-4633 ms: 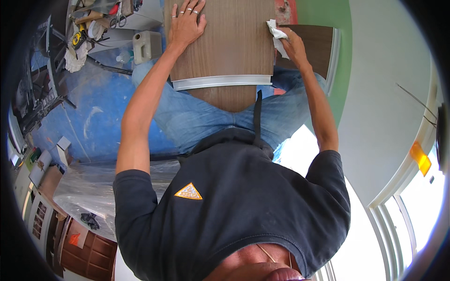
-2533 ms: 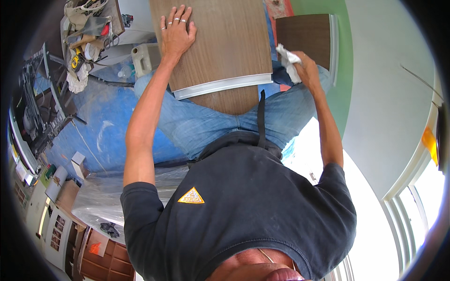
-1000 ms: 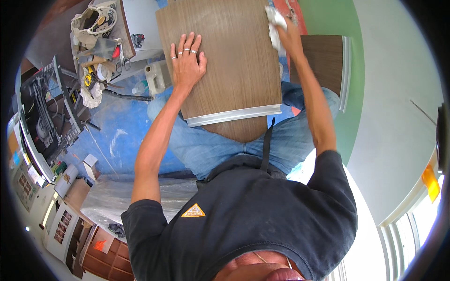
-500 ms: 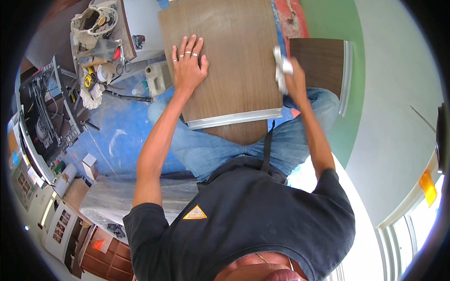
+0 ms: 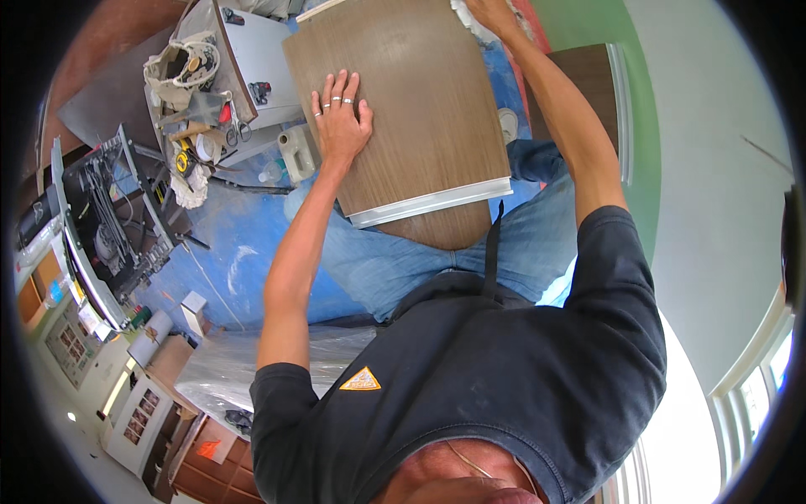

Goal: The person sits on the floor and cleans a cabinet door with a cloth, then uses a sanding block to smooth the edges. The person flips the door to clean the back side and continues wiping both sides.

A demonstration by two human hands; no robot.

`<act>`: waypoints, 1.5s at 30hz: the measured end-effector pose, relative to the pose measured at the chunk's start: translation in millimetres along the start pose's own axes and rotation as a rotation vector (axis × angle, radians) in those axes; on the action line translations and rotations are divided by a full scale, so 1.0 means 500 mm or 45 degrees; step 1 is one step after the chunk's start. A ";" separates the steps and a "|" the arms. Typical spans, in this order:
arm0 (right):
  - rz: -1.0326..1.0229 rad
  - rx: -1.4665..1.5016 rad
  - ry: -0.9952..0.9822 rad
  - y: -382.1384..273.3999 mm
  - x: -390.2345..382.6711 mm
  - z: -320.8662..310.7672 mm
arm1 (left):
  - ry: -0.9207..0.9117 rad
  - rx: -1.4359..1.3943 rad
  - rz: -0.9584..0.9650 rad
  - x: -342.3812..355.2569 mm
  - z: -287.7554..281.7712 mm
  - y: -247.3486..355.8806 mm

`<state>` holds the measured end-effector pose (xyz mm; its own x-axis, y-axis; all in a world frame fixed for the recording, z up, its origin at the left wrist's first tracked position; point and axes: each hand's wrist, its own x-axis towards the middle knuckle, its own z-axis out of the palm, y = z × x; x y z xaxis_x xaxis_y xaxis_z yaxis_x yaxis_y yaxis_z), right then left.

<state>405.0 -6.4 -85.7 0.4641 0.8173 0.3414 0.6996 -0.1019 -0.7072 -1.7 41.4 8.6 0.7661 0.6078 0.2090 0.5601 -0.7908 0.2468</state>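
Observation:
A brown wood-grain panel (image 5: 420, 109) lies in front of me, with a pale metal profile (image 5: 432, 202) along its near edge. My left hand (image 5: 341, 122) rests flat on the panel's left part, fingers spread, with rings on several of them. At the top of the view, my right hand (image 5: 494, 15) is by the panel's far right corner, partly cut off by the picture edge. It presses a crumpled white cloth (image 5: 473, 20) against the panel's right edge.
Another brown panel (image 5: 579, 88) stands at the right by the green wall. Left of me are a plastic jug (image 5: 299, 154), scissors (image 5: 238, 130), a yellow tape measure (image 5: 182, 160) and a canvas bag (image 5: 180, 67). A black metal frame (image 5: 109, 227) stands farther left.
My right hand has slid away from me with the white cloth, from midway along the panel's right edge to its far corner. The left hand stays flat on the panel.

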 end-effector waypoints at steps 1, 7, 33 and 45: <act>0.048 -0.103 -0.045 -0.008 -0.016 -0.007 | -0.015 -0.017 -0.015 0.000 0.001 -0.001; 0.335 0.032 -0.367 -0.249 -0.434 -0.192 | 0.017 0.003 0.020 -0.009 0.017 -0.010; 0.331 -0.035 0.303 -0.318 -0.537 -0.272 | -0.640 -0.563 0.846 -0.122 -0.018 0.249; 0.436 -0.118 0.288 -0.085 -0.166 -0.122 | 0.136 -0.418 -0.547 -0.265 -0.116 0.011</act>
<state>369.7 -104.6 -46.0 0.7788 0.5831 0.2311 0.5255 -0.4053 -0.7480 -118.2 -39.1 36.9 0.4442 0.8885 0.1153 0.6744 -0.4163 0.6098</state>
